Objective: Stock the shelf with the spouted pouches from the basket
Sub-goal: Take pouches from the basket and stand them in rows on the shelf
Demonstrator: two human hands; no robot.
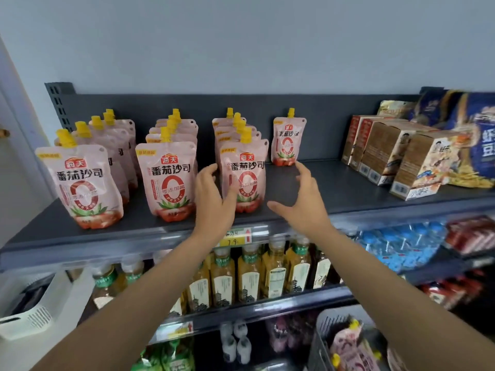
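Pink spouted pouches with yellow caps stand in three rows on the dark top shelf [334,188]; the third row's front pouch [247,178] is in the middle. One lone pouch [288,140] stands at the back, right of them. My left hand [214,199] is open, fingers spread, touching or just beside the left edge of the third row's front pouch. My right hand [302,199] is open and empty over the bare shelf in front of the lone pouch. A grey basket [325,333] at the bottom right holds more pouches [348,341].
Brown snack boxes [417,162] and blue bags [471,129] fill the shelf's right end. Tea bottles [249,274] and water bottles [401,245] line the shelf below. A white plastic object [40,314] sits at the lower left.
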